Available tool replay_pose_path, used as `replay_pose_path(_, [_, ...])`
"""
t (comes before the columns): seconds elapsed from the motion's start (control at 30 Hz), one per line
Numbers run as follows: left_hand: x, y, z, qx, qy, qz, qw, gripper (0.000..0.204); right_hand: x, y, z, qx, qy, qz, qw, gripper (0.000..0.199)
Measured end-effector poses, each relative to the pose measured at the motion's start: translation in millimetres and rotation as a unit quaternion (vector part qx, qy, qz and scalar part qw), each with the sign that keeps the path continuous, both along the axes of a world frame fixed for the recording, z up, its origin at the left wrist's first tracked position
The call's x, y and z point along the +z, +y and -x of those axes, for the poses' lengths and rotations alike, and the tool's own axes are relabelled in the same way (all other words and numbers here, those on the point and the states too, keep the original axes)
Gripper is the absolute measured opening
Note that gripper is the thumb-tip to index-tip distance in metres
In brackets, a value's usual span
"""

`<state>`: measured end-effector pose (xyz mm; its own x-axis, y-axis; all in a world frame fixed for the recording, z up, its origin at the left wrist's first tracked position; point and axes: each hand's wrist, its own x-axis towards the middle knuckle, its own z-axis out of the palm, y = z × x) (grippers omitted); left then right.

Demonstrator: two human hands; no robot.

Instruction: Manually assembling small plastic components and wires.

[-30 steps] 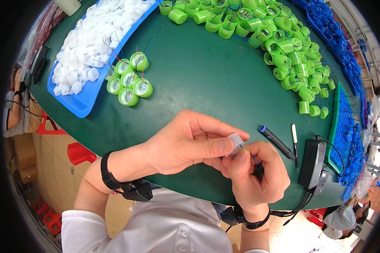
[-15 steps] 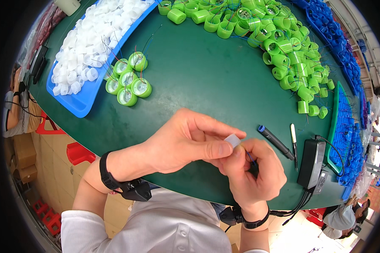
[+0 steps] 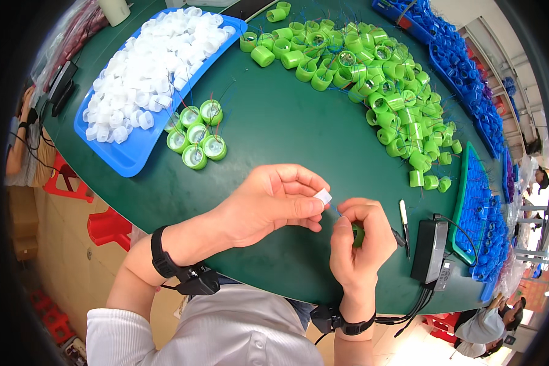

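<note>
My left hand (image 3: 280, 204) pinches a small white translucent plastic cap (image 3: 323, 196) between thumb and fingers, above the table's near middle. Just right of it, my right hand (image 3: 363, 244) is closed, thumb against forefinger, on a thin blue wire (image 3: 333, 209) that runs toward the cap. Part of a green plastic cup (image 3: 358, 235) shows inside the curled right fingers; the rest of it is hidden. Whether the wire enters the cap cannot be made out. Beyond my left hand stands a cluster of green cups (image 3: 195, 133) with white inserts and thin wires sticking up.
A blue tray (image 3: 130, 163) heaped with white caps (image 3: 158, 61) lies at the far left. Wired green cups (image 3: 402, 104) form a long pile from far middle to right. A pen (image 3: 404, 213), a black power adapter (image 3: 430, 250) and a green-rimmed tray (image 3: 459, 222) lie at right.
My hands have drawn slightly apart, baring the blue wire between them. The green cup in my right hand now shows. The black marker is mostly covered by that hand. The whole view has shifted.
</note>
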<state>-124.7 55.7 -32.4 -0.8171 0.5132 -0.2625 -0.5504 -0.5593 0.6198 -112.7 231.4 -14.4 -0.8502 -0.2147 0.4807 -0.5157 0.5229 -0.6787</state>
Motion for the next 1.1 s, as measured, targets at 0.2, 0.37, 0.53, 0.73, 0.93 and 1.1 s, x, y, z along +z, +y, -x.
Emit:
replay_pose_path(0.2, [-2.6, 3.2, -1.3, -0.001, 0.031, 0.006, 1.0, 0.027, 2.6, -5.1, -0.5, -0.007, 0.044, -0.029, 0.999, 0.017])
replay_pose_path(0.37, [-7.1, 7.2, -2.2, 0.0, 0.042, 0.042, 0.998, 0.025, -3.1, -4.4, 3.2, 0.011, 0.039, -0.051, 0.998, 0.016])
replay_pose_path(0.53, [-12.5, 9.0, 2.1, 0.035, 0.035, 0.112, 0.992, 0.025, -22.7, 12.7, 12.9, 0.067, -0.132, 0.017, 0.989, 0.018])
replay_pose_path(0.73, [-12.7, 7.4, 3.1, 0.045, 0.082, 0.187, 0.978, 0.026, -31.8, 37.3, 1.8, 0.099, -0.184, 0.056, 0.976, 0.05])
replay_pose_path(0.93, [-14.1, 6.2, 4.2, 0.043, 0.031, 0.157, 0.986, 0.027, -31.6, 28.1, 2.3, 0.062, -0.123, 0.027, 0.99, 0.027])
replay_pose_path(1.1, [-14.1, 5.7, 3.7, 0.033, 0.018, 0.131, 0.991, 0.025, -32.9, 21.7, 4.2, 0.048, -0.076, -0.009, 0.996, 0.016])
